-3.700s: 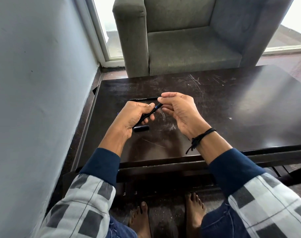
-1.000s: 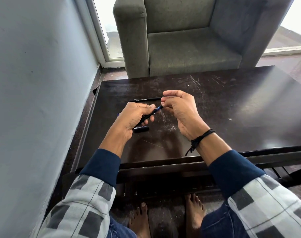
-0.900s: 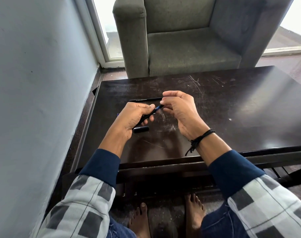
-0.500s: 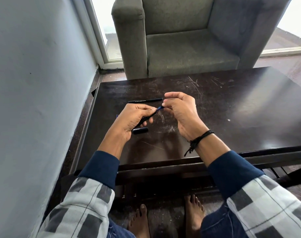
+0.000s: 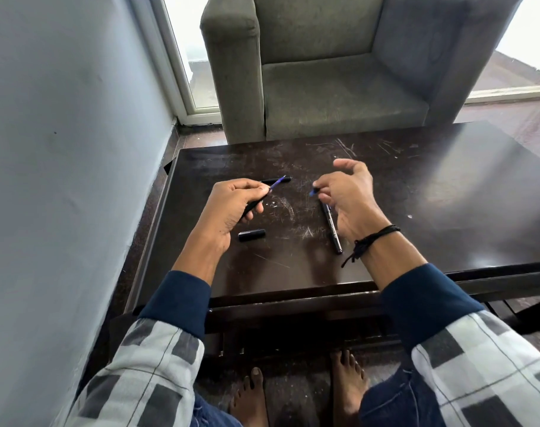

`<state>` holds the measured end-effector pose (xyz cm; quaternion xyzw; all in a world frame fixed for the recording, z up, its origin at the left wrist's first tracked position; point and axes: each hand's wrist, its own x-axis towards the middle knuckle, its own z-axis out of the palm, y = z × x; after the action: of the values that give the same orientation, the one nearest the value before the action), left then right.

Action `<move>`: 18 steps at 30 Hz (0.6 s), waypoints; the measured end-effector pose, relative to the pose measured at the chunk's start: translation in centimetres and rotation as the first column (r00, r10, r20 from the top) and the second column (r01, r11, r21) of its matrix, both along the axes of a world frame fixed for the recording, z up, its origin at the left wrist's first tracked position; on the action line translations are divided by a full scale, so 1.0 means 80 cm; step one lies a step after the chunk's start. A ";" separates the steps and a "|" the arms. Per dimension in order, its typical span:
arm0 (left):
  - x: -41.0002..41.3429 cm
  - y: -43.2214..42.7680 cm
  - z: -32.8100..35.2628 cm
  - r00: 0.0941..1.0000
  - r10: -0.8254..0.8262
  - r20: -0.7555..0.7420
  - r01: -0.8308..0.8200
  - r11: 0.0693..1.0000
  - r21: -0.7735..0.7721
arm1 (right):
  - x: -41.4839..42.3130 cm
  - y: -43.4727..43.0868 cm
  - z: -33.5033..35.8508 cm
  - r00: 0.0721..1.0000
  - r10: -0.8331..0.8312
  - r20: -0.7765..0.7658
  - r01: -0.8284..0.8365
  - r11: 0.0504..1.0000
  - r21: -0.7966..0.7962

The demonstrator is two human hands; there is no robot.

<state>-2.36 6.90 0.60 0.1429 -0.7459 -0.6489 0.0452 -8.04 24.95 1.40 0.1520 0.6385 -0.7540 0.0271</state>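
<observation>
My left hand (image 5: 231,208) grips a thin black pen part (image 5: 276,182) whose blue tip sticks out past the fingers. My right hand (image 5: 345,198) pinches a small blue piece (image 5: 314,192) between thumb and forefinger, with the other fingers spread upward. The two hands are apart above the dark table (image 5: 432,211). A short black cap (image 5: 251,235) lies on the table below my left hand. A black pen with print (image 5: 333,229) lies slanted under my right hand, its upper end hidden. Another black barrel (image 5: 282,179) lies behind my left hand, mostly covered.
A grey armchair (image 5: 339,87) stands right behind the table's far edge. A pale wall (image 5: 62,149) runs close along the left side. Bare feet (image 5: 345,383) rest on the floor under the table's near rail.
The hands, joined at the pen's tip before, have pulled apart. My right hand moved right with a small blue piece. The slanted black pen under it is now visible.
</observation>
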 end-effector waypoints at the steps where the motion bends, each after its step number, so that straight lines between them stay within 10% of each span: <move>1: -0.001 -0.001 -0.001 1.000 0.020 -0.004 -0.020 1.000 0.012 | 0.002 -0.001 -0.001 0.996 0.083 0.019 -0.084 0.995 0.049; 8: 0.000 0.005 -0.001 1.000 -0.001 0.019 0.000 1.000 0.017 | 0.013 -0.016 -0.016 0.904 0.426 0.041 -0.305 0.575 0.759; 18: 0.001 0.000 0.002 1.000 0.003 0.002 -0.003 0.999 0.040 | 0.026 -0.023 -0.034 0.839 0.538 0.079 -0.281 0.305 0.910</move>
<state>-2.29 6.93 0.75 0.1456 -0.7325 -0.6637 0.0426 -5.97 23.15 -1.30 -0.1193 0.9524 -0.2745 0.0571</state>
